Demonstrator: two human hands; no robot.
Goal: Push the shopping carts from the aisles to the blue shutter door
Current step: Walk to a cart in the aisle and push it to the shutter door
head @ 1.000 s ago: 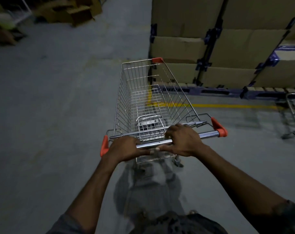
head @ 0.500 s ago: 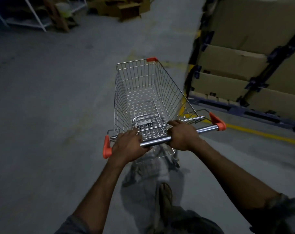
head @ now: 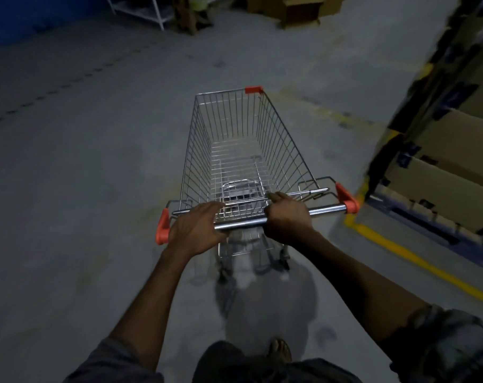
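So the left grip (head: 198, 230) and right grip (head: 287, 217) both curl round the chrome handle bar (head: 240, 224) of the silver wire shopping cart (head: 279, 145), which points straight ahead of them. Way off ahead-left sits the blue shutter door (head: 27, 17).

The floor (head: 82, 175) is bare grey concrete, dull and scuffed, filling most of the frame. A wire shopping cart (head: 279, 139) stands on it at the centre, its wheels blurred, a shadow pooled beneath it toward the lower middle. At the right edge stacked cartons (head: 455, 167) sit on a dark blue pallet base (head: 428, 225), bordered by a yellow line (head: 417, 261) painted on the floor. Fainter yellow marking (head: 331, 114) runs beyond the cart's front. At the top, loose cardboard boxes (head: 298, 8) rest on the floor, with a white shelf frame (head: 149, 9) standing to their left. A row of dark dashes (head: 55, 91) crosses the upper left. A sandalled foot (head: 280, 351) is planted at the bottom centre.
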